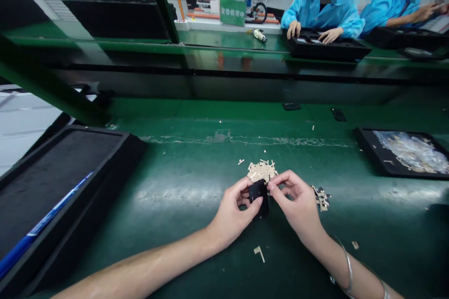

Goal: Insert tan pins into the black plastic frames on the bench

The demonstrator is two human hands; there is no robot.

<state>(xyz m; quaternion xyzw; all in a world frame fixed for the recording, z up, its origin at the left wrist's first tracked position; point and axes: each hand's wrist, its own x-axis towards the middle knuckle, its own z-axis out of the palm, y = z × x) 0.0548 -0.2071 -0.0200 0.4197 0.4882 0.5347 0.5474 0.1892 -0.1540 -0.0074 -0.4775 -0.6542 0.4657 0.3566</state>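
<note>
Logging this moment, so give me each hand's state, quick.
Left hand: closed on the black part.
Right hand: fingertips pinched at its top edge; grip cannot be told.

A glossy green worktop [157, 224] fills the middle and bottom of the frame. On it lie 1 heap of pale pieces [261, 169] at centre, 1 smaller mixed pile [322, 198] to its right, 1 bent pale piece [260, 253] at lower centre, 2 flat black parts [338, 114] right of upper centre, and 1 black tray [380, 161] at right.
</note>
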